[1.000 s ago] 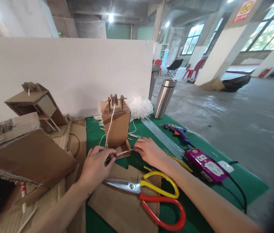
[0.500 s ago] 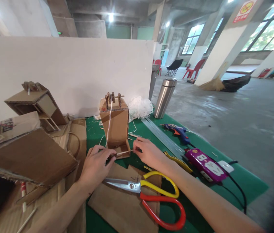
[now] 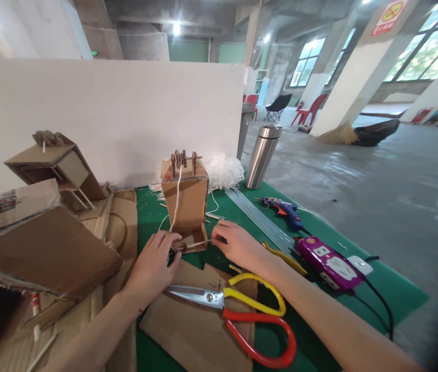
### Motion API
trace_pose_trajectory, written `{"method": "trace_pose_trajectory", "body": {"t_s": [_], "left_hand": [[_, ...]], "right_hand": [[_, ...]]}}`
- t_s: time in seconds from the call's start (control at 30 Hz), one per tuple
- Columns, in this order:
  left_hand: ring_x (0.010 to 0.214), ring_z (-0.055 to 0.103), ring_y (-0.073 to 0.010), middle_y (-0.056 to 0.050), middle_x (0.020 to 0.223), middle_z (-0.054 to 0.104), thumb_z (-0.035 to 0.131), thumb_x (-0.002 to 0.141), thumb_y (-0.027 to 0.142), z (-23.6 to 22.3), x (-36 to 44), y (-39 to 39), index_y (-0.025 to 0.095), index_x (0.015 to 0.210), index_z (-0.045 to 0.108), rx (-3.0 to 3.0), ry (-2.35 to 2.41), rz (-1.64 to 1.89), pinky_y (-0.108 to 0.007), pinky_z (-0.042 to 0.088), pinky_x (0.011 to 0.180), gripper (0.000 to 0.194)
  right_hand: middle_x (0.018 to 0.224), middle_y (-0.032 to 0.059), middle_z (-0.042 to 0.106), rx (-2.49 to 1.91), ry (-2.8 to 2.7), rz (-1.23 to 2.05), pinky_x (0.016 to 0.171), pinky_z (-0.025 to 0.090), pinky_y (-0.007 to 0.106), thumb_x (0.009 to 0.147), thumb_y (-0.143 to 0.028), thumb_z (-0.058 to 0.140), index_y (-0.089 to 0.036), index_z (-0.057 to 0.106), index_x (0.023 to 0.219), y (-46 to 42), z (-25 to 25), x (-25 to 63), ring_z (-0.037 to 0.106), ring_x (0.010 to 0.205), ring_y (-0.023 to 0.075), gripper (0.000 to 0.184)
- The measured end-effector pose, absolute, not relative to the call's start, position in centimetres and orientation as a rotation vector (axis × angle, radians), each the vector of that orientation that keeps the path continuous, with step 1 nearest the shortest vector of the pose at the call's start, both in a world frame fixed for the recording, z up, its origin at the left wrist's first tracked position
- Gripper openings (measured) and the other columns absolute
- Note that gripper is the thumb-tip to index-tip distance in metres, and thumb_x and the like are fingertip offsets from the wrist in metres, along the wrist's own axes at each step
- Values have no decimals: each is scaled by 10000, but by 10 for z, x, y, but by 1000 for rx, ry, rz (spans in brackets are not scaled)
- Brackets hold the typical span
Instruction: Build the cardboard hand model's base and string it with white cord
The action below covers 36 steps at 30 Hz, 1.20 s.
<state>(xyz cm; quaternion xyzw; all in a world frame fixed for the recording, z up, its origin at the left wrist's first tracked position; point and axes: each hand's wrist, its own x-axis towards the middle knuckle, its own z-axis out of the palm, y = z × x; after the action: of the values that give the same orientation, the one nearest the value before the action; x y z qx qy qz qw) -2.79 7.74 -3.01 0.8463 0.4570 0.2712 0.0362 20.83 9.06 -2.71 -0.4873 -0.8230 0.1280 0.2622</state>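
Observation:
A cardboard model (image 3: 185,204) stands on the green table, with an upright box and a low open tray at its foot. Notched cardboard pieces and a spool sit on top, and a white string (image 3: 177,199) hangs down from there. Across the tray runs a thin wooden stick (image 3: 196,244). My left hand (image 3: 156,263) is closed around the tray's left side, its fingertips by the stick's left end; what lies under them is partly hidden. On the other side my right hand (image 3: 236,244) pinches the stick's right end.
Scissors (image 3: 211,298) with yellow and red handles lie on a cardboard sheet (image 3: 199,336) in front. To the right are a glue gun (image 3: 284,212), glue sticks (image 3: 259,219), a purple power strip (image 3: 329,263) and a steel flask (image 3: 263,157). Cardboard boxes (image 3: 44,240) crowd the left.
My left fingers have shifted slightly left, uncovering more of the tray and stick. The model's top has moved a little to the right. My right hand stays nearly still.

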Motion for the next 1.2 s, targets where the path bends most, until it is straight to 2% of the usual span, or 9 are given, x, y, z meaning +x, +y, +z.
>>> {"method": "trace_pose_trajectory", "body": {"t_s": [0.3,0.63,0.87,1.2], "left_hand": [[986,585,-202,-36,1057,572,497,831,148,-27,-29,75,234,1069,499,2538,1422,791,-338,499,837,253],[995,574,-192,-36,1065,561,480,823,115,-29,-29,76,232,1077,491,2504,1415,791,-335,489,861,280],[998,577,-188,-36,1066,566,467,820,102,-29,-29,77,233,1082,491,2515,1392,804,-332,492,866,294],[957,584,-176,-30,1040,567,469,822,99,-28,-29,76,234,1069,498,2521,1386,821,-309,500,843,284]], "right_hand": [[764,9,551,-1348,-2250,386,630,363,228,832,-112,615,-160,609,732,88,-23,207,541,708,132,111],[800,28,600,-1395,-2278,407,660,381,246,866,-162,586,-165,663,783,87,-24,207,583,750,152,114],[742,3,554,-1367,-2275,386,594,353,231,846,-145,599,-163,640,748,88,-24,208,535,652,121,108],[773,16,571,-1306,-2226,422,672,399,240,816,-91,611,-163,615,716,91,-27,203,565,737,142,123]]}}
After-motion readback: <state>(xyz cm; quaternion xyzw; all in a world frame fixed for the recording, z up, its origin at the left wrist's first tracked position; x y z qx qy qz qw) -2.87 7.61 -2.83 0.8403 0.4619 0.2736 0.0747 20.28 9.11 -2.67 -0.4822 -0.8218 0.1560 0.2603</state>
